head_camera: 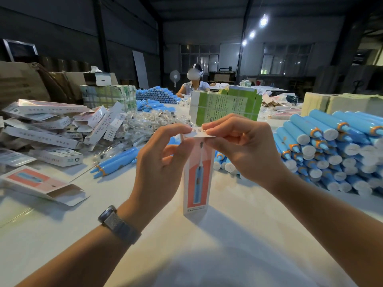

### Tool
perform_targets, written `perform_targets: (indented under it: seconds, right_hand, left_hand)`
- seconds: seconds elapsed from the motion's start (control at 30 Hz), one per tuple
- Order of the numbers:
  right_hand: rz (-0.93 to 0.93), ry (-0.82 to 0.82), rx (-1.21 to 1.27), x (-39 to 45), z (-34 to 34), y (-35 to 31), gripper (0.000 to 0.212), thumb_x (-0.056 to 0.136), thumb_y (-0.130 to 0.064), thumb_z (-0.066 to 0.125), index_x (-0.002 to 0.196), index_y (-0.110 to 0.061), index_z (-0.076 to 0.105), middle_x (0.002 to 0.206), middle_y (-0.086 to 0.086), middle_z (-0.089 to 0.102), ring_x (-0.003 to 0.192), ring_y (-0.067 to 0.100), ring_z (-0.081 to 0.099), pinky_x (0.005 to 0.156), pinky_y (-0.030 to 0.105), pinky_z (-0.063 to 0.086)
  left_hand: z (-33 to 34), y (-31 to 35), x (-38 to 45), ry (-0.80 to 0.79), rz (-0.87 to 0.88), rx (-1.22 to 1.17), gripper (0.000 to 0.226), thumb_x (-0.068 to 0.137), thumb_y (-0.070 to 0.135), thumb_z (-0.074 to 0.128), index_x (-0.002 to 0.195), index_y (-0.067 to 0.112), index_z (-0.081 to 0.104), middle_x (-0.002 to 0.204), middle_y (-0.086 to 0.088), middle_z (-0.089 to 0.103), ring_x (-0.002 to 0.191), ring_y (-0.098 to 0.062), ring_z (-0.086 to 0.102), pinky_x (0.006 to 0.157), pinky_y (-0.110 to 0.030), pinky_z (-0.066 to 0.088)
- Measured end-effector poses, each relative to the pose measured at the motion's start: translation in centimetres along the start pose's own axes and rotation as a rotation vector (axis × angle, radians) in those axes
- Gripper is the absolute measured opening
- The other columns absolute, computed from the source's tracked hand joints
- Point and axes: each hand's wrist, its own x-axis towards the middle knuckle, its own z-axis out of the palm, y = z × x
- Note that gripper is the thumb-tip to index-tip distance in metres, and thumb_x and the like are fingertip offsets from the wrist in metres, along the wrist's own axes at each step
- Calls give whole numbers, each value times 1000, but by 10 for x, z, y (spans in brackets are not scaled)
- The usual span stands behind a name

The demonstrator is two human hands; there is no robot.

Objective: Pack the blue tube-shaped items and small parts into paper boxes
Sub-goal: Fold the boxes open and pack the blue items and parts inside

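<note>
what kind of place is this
Probably a packing floor in a warehouse or small factory. Stacks of blue tubes cover the right of the table, a heap of paper boxes lies at left, and another worker sits opposite.

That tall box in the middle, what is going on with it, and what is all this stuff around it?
A person is packing. Both hands, left hand and right hand, pinch the top flap of an upright paper box standing on the table, seemingly closing it. Blue tubes are stacked to the right, a few more lie to the left, and packed boxes are piled at far left. Another person sits across the table.
</note>
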Motion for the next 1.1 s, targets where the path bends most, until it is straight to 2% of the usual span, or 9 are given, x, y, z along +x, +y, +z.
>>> perform_targets:
  seconds: [0.1,0.2,0.37,0.53,0.7,0.8,0.9,1.0,1.1]
  right_hand:
    - [19,-3,33,1,-2,0,23,76,2,76,84,-19,72,96,1,72,89,21,72,83,39,59]
    - [44,-5,24,2,-5,-1,25,77,7,75,83,-16,71,97,3,72,88,26,71,81,44,59]
    - [75,2,-4,2,-6,-4,18,77,1,77,81,-14,70,97,4,72,85,31,69,75,50,58]
    - [27,-22,-53,3,-6,-7,25,77,2,78,80,-21,69,94,4,70,89,23,70,77,43,59]
    - [-10,-35,-114,4,-6,-7,19,77,-3,79,82,-18,70,94,4,69,87,20,70,66,27,56]
    - [16,-70,-96,3,-8,-10,4,83,-16,74,82,-18,70,95,4,68,88,19,69,67,35,59]
    - [17,-71,-79,4,-8,-12,10,86,-15,70,78,-21,68,92,6,67,87,20,68,68,42,60]
    - [15,-67,-115,4,-6,-13,12,82,-9,74,81,-19,68,91,7,65,83,17,67,65,40,59]
    - [5,-63,-211,3,-5,-11,7,84,-13,73,90,-15,71,91,3,63,77,8,63,62,36,58]
  left_hand:
    - [-1,-3,1,-17,81,55,15,98,32,50,112,35,58,119,11,63,106,-8,67,77,-34,62]
    - [-3,-7,1,-54,124,108,19,100,28,48,118,31,56,124,9,60,115,-10,63,84,-29,60]
    - [-1,-8,-1,-63,158,132,22,102,25,47,121,24,57,127,2,58,110,11,57,82,-15,55]
    - [1,-6,-3,-63,111,72,21,100,28,49,119,31,55,127,1,59,105,1,64,78,-21,58]
    - [2,-4,-1,-64,94,11,16,100,24,48,114,26,56,124,5,60,113,-1,62,85,-20,55]
    - [0,-4,-1,-78,87,19,17,100,24,46,110,30,58,128,5,58,122,-11,59,89,-33,58]
    - [-1,-1,-2,-92,66,-3,19,99,22,44,106,30,60,131,6,57,127,-20,56,88,-46,58]
    - [1,3,-1,-84,51,-18,17,97,25,45,107,32,57,126,8,59,120,-14,59,83,-39,60]
    - [3,5,2,-46,46,-21,11,99,27,49,104,29,58,117,8,63,111,-9,63,79,-35,59]
